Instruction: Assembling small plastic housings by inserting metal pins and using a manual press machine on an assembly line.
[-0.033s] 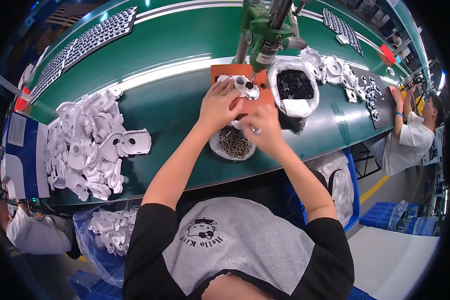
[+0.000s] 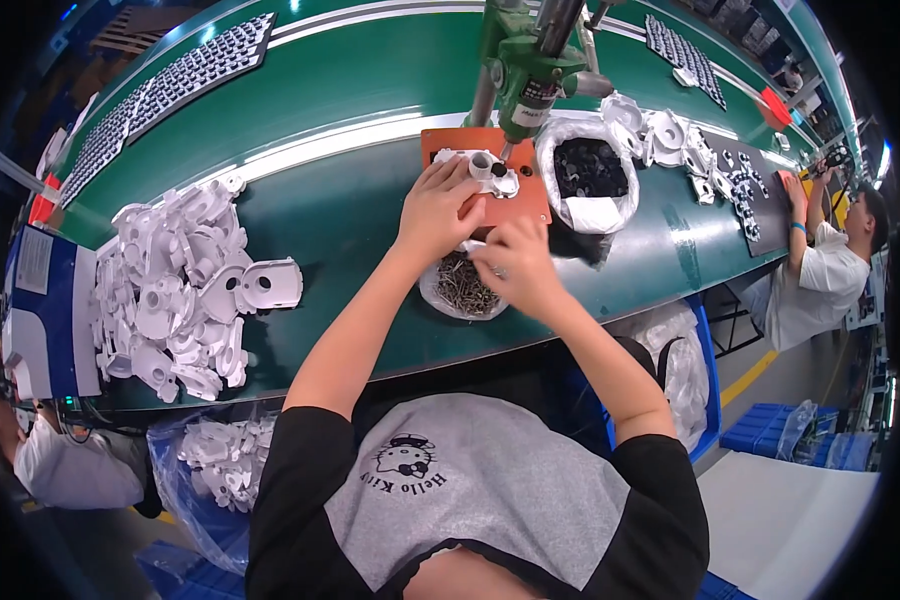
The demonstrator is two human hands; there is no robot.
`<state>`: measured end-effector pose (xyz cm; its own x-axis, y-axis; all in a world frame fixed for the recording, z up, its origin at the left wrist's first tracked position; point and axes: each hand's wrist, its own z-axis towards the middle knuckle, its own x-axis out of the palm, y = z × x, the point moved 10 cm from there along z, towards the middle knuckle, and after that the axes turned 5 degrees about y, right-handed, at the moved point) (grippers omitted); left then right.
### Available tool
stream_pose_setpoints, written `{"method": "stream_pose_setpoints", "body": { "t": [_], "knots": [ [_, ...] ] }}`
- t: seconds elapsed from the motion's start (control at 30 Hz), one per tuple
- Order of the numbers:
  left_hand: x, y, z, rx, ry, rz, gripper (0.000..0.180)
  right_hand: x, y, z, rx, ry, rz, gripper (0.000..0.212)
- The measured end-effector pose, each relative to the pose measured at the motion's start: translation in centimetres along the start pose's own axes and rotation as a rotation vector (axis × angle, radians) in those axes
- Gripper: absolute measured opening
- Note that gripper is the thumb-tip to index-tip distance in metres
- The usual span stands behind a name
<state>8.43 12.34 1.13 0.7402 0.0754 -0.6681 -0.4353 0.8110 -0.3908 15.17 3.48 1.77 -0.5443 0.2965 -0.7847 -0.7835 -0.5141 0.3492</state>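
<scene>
The left hand (image 2: 436, 208) has its grip closed on the edge of a white moulded plastic part (image 2: 486, 182), which lies on a flat orange plate (image 2: 526, 195) beneath a green metal press (image 2: 532, 90). The right hand (image 2: 519, 268), fingers curled, hangs over a round white container (image 2: 429, 293) of metal screws (image 2: 467, 287); I can't tell whether its grip pinches anything. Farther left, similar white plastic pieces (image 2: 175, 290) heap up on the dark green table (image 2: 330, 230).
</scene>
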Motion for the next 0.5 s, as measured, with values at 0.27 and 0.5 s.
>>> {"method": "stream_pose_setpoints", "body": {
  "t": [0.27,0.5],
  "knots": [
    [0.2,0.5,-0.1,-0.017,0.007,-0.029,0.020,3.2,0.1,-0.9,-0.033,0.099,-0.157,0.012],
    [-0.5,0.1,0.0,-0.015,-0.033,-0.024,0.019,3.7,1.5,-0.2,-0.173,0.110,-0.243,0.005]
  ]
}}
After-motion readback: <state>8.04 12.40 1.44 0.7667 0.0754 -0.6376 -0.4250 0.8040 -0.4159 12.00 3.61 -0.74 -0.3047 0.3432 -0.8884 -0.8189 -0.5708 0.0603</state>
